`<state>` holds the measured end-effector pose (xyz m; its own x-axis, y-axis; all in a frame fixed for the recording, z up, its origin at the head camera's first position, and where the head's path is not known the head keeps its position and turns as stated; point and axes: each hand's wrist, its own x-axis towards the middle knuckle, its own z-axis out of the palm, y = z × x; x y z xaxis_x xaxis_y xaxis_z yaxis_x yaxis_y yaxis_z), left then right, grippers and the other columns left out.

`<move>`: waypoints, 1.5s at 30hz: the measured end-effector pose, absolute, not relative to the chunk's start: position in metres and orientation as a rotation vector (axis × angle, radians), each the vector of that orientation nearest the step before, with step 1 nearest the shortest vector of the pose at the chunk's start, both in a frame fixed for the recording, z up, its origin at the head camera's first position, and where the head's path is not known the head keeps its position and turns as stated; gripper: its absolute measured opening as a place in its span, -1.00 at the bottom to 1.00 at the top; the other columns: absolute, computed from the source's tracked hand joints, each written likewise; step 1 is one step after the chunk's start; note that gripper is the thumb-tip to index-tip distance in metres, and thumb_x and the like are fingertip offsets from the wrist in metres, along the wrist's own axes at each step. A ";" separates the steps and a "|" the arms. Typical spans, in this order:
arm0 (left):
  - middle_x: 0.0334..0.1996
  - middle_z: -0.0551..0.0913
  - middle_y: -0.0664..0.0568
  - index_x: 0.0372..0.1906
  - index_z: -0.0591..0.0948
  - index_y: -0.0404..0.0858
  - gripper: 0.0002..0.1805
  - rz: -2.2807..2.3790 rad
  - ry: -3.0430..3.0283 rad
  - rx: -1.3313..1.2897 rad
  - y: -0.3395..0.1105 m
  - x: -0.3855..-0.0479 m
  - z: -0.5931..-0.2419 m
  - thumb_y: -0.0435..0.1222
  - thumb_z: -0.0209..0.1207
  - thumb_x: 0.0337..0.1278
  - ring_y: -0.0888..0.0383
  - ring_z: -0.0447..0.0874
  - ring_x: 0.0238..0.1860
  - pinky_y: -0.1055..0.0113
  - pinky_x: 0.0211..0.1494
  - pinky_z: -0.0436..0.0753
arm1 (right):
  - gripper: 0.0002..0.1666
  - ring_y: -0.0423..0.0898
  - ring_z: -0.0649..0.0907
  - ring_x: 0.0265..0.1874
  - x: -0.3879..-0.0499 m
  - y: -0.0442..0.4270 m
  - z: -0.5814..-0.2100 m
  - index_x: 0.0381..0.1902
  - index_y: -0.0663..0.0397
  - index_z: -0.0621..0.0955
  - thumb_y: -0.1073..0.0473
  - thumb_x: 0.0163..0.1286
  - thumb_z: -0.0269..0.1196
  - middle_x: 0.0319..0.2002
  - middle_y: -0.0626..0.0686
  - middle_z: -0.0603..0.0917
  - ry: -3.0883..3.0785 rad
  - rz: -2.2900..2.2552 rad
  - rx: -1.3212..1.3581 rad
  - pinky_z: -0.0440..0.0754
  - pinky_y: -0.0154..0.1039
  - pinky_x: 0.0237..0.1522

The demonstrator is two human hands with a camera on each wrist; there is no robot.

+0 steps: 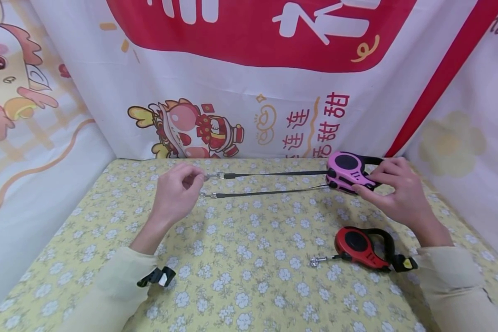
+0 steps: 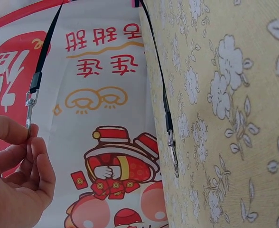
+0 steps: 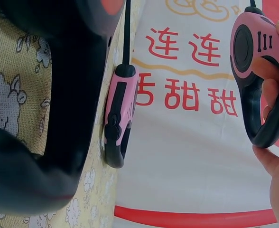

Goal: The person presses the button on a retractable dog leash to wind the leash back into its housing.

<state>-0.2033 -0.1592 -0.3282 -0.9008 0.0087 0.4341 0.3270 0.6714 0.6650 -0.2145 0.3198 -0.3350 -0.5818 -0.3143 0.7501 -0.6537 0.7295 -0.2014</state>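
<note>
Head view, your left hand: your left hand (image 1: 178, 191) has its thumb and fingers together, pinching the small silver metal clip (image 1: 214, 176).
Head view, your right hand: your right hand (image 1: 398, 189) grips the pink and black plastic leash case (image 1: 346, 165) by its handle side.
Head view, black flat strap: the black flat strap (image 1: 274, 174) goes straight from clip to case, its long way running side to side between your hands.
Head view, lower strap: a second thin black strap (image 1: 257, 192) lies on your near side of it, almost in line. Its loose silver clip (image 1: 207, 195) is just beside your left fingers, so your left hand is nearer.
Head view, red leash: the red and black plastic leash (image 1: 357, 246) lies on the yellow flowered cloth (image 1: 240, 295), nearer your right hand, toward you.
Left wrist view, two clips: the pinched one is up off the cloth; the loose one is well apart from your fingertips.
Right wrist view, two pink cases: yours is up in your fingers. The second pink and black plastic case (image 3: 118, 107) sits on the cloth, not touching your hand.
</note>
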 end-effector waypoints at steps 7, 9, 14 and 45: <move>-0.20 0.72 -0.08 -0.14 0.77 -0.28 -0.77 -1.092 -2.487 -0.265 -0.159 -0.203 -0.329 -0.28 0.13 0.50 0.04 0.65 -0.24 0.33 -0.15 0.60 | 0.09 0.16 0.47 -0.14 -0.215 0.319 -0.335 -0.42 0.35 0.79 -0.68 0.32 0.13 -0.39 0.16 0.65 -2.205 0.593 0.740 0.35 -0.10 -0.08; -0.21 0.72 -0.08 -0.15 0.77 -0.28 -0.77 -1.094 -2.486 -0.268 -0.159 -0.203 -0.329 -0.28 0.13 0.50 0.04 0.64 -0.25 0.34 -0.15 0.60 | 0.10 0.17 0.47 -0.14 -0.215 0.319 -0.335 -0.42 0.37 0.78 -0.68 0.32 0.12 -0.39 0.17 0.65 -2.207 0.587 0.743 0.35 -0.10 -0.08; -0.20 0.71 -0.08 -0.11 0.76 -0.28 -0.76 -1.099 -2.493 -0.276 -0.159 -0.204 -0.329 -0.27 0.12 0.52 0.04 0.65 -0.23 0.36 -0.14 0.61 | 0.10 0.18 0.47 -0.15 -0.215 0.319 -0.335 -0.42 0.36 0.78 -0.68 0.32 0.12 -0.40 0.18 0.65 -2.206 0.582 0.748 0.35 -0.09 -0.09; -0.15 0.71 -0.07 -0.08 0.73 -0.28 -0.80 -1.116 -2.522 -0.347 -0.159 -0.203 -0.327 -0.29 0.14 0.53 0.05 0.65 -0.19 0.39 -0.12 0.63 | -0.56 0.07 0.47 -0.06 -0.211 0.312 -0.335 -0.33 0.27 0.83 -0.04 0.11 0.62 -0.33 0.11 0.65 -2.286 0.608 0.717 0.37 -0.12 -0.12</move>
